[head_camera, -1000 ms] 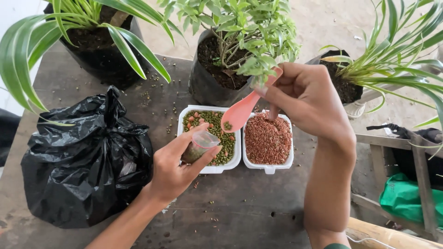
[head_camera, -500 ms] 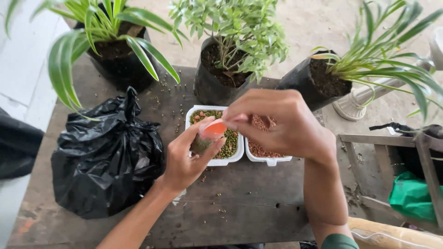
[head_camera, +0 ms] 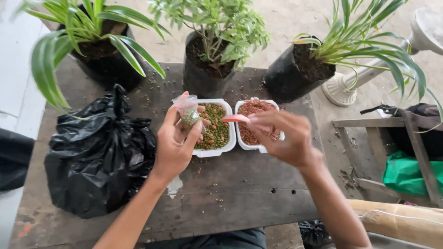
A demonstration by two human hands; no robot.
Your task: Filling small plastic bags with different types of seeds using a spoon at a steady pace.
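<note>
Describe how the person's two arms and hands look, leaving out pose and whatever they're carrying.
Both forearms are bare from the frame's lower edge to the wrists: no sleeves reach them. The left hand and right hand wear no gloves, and no watch, bracelet or ring shows on the visible sides. The fingers are uncovered, nails short and unpainted as far as can be seen.

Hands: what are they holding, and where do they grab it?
The left hand pinches a small clear bag around its lower half. The right hand holds a pink spoon by its handle.
</note>
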